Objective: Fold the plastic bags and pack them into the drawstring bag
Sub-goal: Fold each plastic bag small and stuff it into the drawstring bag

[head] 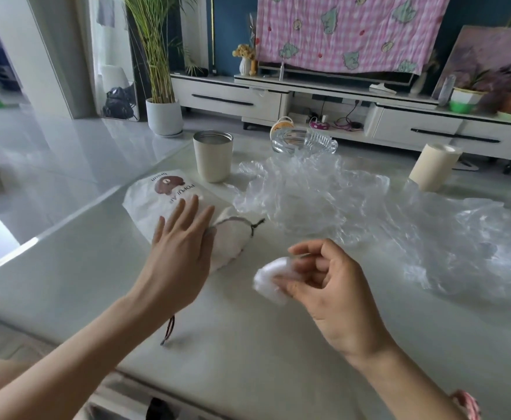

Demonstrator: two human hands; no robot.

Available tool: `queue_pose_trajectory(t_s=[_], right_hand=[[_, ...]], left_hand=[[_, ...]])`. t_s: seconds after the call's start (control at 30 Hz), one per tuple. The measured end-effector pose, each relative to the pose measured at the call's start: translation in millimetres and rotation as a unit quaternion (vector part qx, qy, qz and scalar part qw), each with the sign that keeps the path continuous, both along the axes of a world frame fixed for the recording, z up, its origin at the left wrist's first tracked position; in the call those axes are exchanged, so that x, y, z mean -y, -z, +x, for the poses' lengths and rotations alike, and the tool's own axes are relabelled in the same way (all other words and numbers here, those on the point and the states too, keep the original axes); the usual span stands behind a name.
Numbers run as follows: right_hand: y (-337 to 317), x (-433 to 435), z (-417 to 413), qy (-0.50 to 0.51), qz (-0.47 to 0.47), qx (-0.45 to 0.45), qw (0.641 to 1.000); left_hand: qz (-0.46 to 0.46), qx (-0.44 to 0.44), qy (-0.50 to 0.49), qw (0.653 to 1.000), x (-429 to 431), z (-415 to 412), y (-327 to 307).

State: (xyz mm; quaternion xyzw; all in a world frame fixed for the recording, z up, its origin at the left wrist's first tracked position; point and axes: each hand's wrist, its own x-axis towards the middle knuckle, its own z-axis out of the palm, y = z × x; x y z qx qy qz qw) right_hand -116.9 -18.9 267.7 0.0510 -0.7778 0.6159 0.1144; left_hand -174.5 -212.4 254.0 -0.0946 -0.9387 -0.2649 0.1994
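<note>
A white drawstring bag (163, 198) printed with a brown bear lies flat on the pale table (248, 344), its gathered mouth and dark cord pointing right. My left hand (181, 241) rests on it with fingers straight. To the right, my right hand (324, 283) pinches a small folded white plastic bag (271, 281) just above the tabletop. Several crumpled clear plastic bags (354, 201) are spread over the table's middle and right side.
A cream cup (213, 156) stands behind the drawstring bag. A glass dish (304, 140) sits at the table's far edge, and a cream cylinder (434, 166) stands at the far right. A dark cord end (168, 330) lies under my left forearm.
</note>
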Motion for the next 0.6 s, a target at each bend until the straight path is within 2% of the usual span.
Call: queue_pose_trajectory(t_s=[0.07,0.13,0.17,0.23,0.27,0.3,0.37,0.43,0.53,0.6], right_hand=[[0,10,1,-0.022,0.014,-0.036,0.999],[5,18,1,0.007,0.076,-0.104,0.992],[9,19,1,0.056,0.139,-0.153,0.977],[12,20,-4,0.168,0.246,-0.239,0.924],[13,15,-8,0.203,0.268,-0.263,0.904],[14,12,-11,0.209,0.269,-0.276,0.899],[15,2,-16,0.191,0.244,-0.235,0.921],[18,-3,-21,0.162,0.202,-0.111,0.959],[19,-9,-26,0.144,0.234,0.008,0.961],[9,-19,-28,0.065,0.260,0.039,0.963]], left_hand=[[0.052,-0.005,0.062,0.997,-10,19,-1],[0.083,-0.001,0.121,0.989,-21,35,2],[0.084,-0.004,0.148,0.985,-28,42,5],[0.079,-0.025,0.178,0.981,-36,50,9],[0.081,-0.034,0.187,0.978,-41,50,11],[0.075,-0.044,0.188,0.978,-41,52,12],[0.043,-0.078,0.203,0.975,-46,51,13],[-0.012,-0.103,0.231,0.967,-51,54,17],[-0.102,-0.121,0.246,0.956,-60,55,30],[-0.159,-0.132,0.228,0.951,-60,50,38]])
